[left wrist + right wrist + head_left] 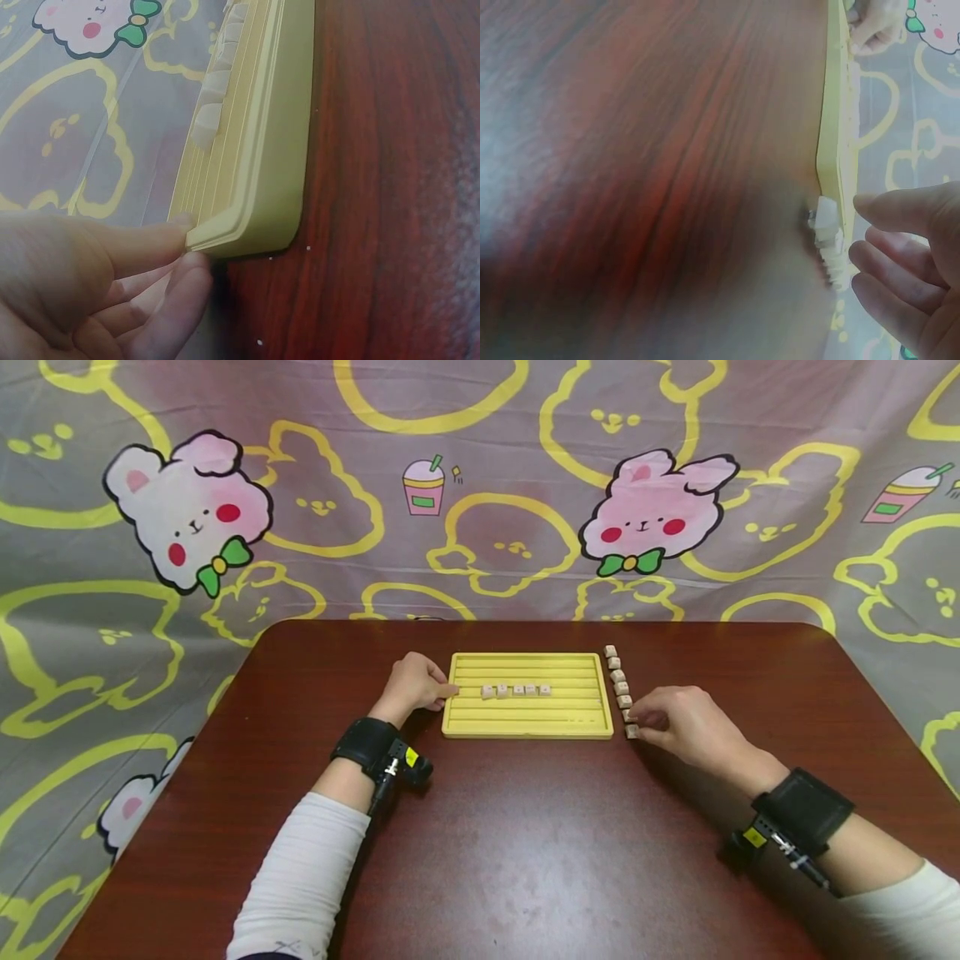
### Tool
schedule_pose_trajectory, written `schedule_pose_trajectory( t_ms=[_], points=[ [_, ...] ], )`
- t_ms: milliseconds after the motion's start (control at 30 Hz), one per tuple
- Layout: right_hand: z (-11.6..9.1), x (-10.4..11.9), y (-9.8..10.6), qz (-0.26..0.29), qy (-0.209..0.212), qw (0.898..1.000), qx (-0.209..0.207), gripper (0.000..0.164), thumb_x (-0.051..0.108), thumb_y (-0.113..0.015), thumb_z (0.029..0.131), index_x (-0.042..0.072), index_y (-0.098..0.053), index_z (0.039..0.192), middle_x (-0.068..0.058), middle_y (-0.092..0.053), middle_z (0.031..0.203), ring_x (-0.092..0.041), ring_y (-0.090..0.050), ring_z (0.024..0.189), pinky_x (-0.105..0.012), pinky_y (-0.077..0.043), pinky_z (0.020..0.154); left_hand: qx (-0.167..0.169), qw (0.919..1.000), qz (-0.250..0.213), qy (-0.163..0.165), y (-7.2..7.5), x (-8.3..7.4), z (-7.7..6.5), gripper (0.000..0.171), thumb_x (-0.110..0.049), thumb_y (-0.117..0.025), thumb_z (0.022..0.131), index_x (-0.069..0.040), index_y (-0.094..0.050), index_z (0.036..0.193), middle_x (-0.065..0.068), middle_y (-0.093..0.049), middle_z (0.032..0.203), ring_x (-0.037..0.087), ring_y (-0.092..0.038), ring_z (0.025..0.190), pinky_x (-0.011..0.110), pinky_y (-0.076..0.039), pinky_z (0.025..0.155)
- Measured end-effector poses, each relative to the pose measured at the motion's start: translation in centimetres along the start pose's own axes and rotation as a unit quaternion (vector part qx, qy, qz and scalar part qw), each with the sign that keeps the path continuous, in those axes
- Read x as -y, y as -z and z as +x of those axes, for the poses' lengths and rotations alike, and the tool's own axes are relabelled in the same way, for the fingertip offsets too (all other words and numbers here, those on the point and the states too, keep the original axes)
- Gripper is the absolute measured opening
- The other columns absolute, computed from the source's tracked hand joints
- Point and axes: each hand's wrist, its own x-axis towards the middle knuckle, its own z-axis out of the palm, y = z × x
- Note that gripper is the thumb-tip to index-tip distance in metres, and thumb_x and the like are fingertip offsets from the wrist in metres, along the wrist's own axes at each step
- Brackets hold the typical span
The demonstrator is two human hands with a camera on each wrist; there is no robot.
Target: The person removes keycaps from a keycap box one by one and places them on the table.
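Observation:
A shallow yellow tray [525, 728] with ridges running across it lies on the table. My left hand [415, 682] pinches its left rim, thumb on top and fingers against the outside, as the left wrist view [112, 292] shows. Several small cream keycap-like blocks [517, 691] with dark marks stand in a row on the tray's middle. More such blocks [619, 677] form a line along its right side. Over the near end of that line is my right hand [678, 727]. In the right wrist view its thumb and fingers are spread beside the nearest block [826, 214], holding nothing.
The brown wooden table [525, 860] extends in front of the tray and to both sides. Behind its far edge hangs a curtain [510, 468] printed with cartoon rabbits and drinks. Both wrists wear black straps [367, 745] with small cameras.

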Motion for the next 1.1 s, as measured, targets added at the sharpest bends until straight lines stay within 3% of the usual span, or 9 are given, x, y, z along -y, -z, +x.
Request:
schedule_pose_trajectory(
  t_ms=[367, 667, 767, 1100],
  points=[
    [1.8, 1.3, -0.2, -0.016, 0.04, 0.999, 0.016, 0.02, 0.012, -0.084, 0.078, 0.014, -0.077, 0.096, 0.002, -0.074, 0.089, -0.011, -0.066, 0.078, -0.03, -0.057, 0.069, 0.0, 1.0, -0.001, 0.004, 0.0, 0.0, 0.2, 0.028, -0.017, -0.079, 0.085, 0.004, -0.072, 0.102, 0.021, -0.07, 0.1, 0.014, -0.072, 0.063, 0.027, -0.062, 0.062],
    [3.7, 2.5, -1.1, -0.022, 0.061, 0.998, 0.026, 0.021, 0.018, -0.082, 0.081, 0.011, -0.075, 0.099, -0.001, -0.073, 0.089, -0.012, -0.061, 0.074, -0.028, -0.051, 0.066, 0.001, 1.0, 0.001, 0.005, 0.0, -0.1, 0.2, 0.03, -0.019, -0.079, 0.085, 0.004, -0.072, 0.102, 0.023, -0.068, 0.107, 0.014, -0.072, 0.063, 0.026, -0.062, 0.062],
    [4.3, 2.9, -1.4, -0.025, 0.068, 0.997, 0.032, 0.023, 0.019, -0.082, 0.081, 0.01, -0.075, 0.1, -0.002, -0.074, 0.092, -0.013, -0.064, 0.076, -0.031, -0.054, 0.068, 0.002, 1.0, -0.001, 0.008, 0.0, -0.1, 0.2, 0.03, -0.018, -0.079, 0.085, 0.004, -0.072, 0.102, 0.024, -0.067, 0.11, 0.012, -0.07, 0.06, 0.026, -0.062, 0.062],
    [6.1, 3.8, -1.7, -0.016, 0.073, 0.996, 0.041, 0.027, 0.019, -0.082, 0.081, 0.009, -0.075, 0.105, -0.003, -0.075, 0.101, -0.015, -0.07, 0.085, -0.034, -0.059, 0.075, 0.001, 0.9999, 0.0, 0.016, 0.0, -0.3, 0.3, 0.026, -0.016, -0.079, 0.085, 0.004, -0.072, 0.1, 0.021, -0.069, 0.099, 0.009, -0.066, 0.054, 0.026, -0.062, 0.061]
  ],
)
